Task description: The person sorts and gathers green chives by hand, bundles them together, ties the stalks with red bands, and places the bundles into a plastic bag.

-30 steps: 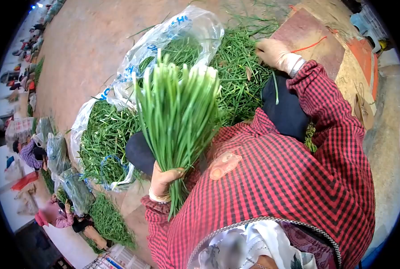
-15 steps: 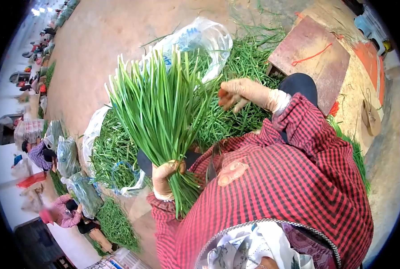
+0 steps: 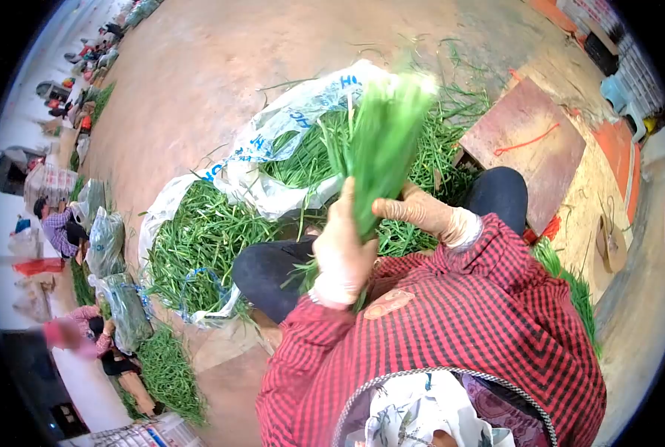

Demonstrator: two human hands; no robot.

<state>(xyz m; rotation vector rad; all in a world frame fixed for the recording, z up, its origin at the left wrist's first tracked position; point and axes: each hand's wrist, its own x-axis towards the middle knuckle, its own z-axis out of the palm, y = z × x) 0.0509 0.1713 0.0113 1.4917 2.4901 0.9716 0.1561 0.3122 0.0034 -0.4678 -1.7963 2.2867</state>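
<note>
Wrapped around the lower part of a green stalk bundle [image 3: 386,141] is my gloved left hand [image 3: 343,249]. The bundle stands upright, its pale upper ends blurred by motion. On its right side my gloved right hand [image 3: 422,212] touches the stalks, thumb apart and the other fingers partly hidden behind them. Beyond the hands lies an open clear plastic bag [image 3: 273,123] with blue print, with greens in it. A loose heap of cut greens [image 3: 206,238] fills another bag to the left.
A reddish board [image 3: 526,138] with a red string [image 3: 526,141] sits at the right. More long greens [image 3: 578,298] lie beside my right side. At the far left, people sit near filled plastic bags [image 3: 106,242] and a pile of greens [image 3: 168,369].
The bundle has moved right and become more upright and compact, with my left hand moving right too. My right hand has moved down to meet the stalks.
</note>
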